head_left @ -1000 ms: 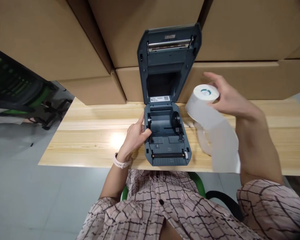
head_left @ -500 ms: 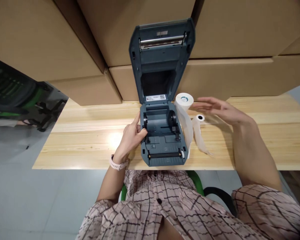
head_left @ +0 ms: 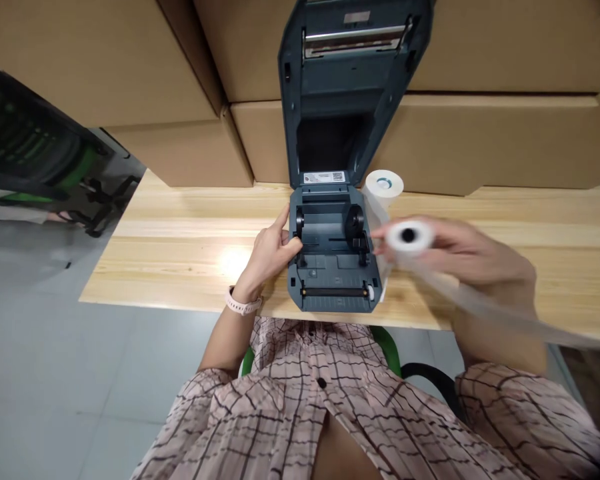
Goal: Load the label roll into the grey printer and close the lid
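A dark blue-grey label printer (head_left: pixel 330 263) stands on the table with its lid (head_left: pixel 353 87) raised. Between the two black roll holders, its inner bay holds no roll. My left hand (head_left: pixel 273 250) grips the printer's left wall, thumb over the rim and fingers along the outside. To the right of the printer, my right hand (head_left: pixel 460 250) is closed around a small white paper roll (head_left: pixel 410 239), lifted off the table and blurred by motion. Its loose strip trails off to the right. A larger white label roll (head_left: pixel 384 185) stands beside the printer's back right, its own strip hanging forward.
Large cardboard boxes (head_left: pixel 480 140) line the back of the wooden table (head_left: pixel 180 267). The table's front edge runs close to my body. On the left, a black and green chair (head_left: pixel 35 140) stands on the floor, with part of another person's foot nearby.
My right hand has taken hold of the small roll and raised it from the table, its strip swinging to the right. My left hand stays on the printer. The view has shifted slightly.
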{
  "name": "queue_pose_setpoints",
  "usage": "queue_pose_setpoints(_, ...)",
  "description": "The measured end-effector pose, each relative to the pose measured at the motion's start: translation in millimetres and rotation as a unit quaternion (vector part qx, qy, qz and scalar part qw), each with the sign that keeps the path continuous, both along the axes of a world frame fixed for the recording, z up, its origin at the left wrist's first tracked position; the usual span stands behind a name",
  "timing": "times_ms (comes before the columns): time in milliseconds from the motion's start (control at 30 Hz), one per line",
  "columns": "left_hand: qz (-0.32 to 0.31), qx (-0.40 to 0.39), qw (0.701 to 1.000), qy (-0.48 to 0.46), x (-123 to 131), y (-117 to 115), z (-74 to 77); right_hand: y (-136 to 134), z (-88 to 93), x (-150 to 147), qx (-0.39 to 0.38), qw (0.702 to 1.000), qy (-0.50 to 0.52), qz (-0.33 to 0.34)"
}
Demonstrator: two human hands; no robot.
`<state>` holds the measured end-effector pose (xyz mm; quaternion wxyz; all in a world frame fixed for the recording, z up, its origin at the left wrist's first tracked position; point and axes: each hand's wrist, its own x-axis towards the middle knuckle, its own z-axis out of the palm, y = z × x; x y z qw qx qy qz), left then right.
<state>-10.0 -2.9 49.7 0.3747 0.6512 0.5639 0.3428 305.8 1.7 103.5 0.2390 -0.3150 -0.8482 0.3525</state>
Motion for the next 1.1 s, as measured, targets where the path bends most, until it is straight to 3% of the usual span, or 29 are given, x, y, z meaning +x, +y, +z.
queue_pose_setpoints(100,-0.003,0.006,1.0,0.003,-1,1,-4.1,0,3.6,-51,0.138,0.978,-0.155,0.012)
queue_pose_setpoints(233,0.01,0.047,0.997,0.054,-4,3,-13.8,11,-18.4,-78,0.229,0.948,-0.221,0.032)
queue_pose_setpoints(300,0.046,0.143,0.985,0.088,-3,-1,-13.7,13,-26.2,-78,0.233,0.95,-0.206,0.037)
queue_pose_setpoints(367,0.072,0.27,0.953,0.116,2,-13,-6.9,13,-28.3,-75,0.231,0.955,-0.182,0.046)
queue_pose_setpoints(467,0.012,0.387,0.916,0.11,14,-42,8.5,13,-25.9,-75,0.227,0.96,-0.153,0.062)
queue_pose_setpoints(533,-0.07,0.4,0.911,0.075,21,-62,12.8,13,-24.7,-76,0.229,0.961,-0.146,0.061)
queue_pose_setpoints(633,-0.146,0.393,0.903,0.093,22,-81,4.3,13,-25.7,-77,0.227,0.961,-0.148,0.06)
queue_pose_setpoints(800,-0.205,0.372,0.885,0.192,6,-85,-13.3,17,-26.8,-71,0.192,0.969,-0.141,0.062)
queue_pose_setpoints(1100,-0.239,0.359,0.862,0.266,-2,-82,-6.7,35,-18.3,-62,0.093,0.991,-0.069,0.071)
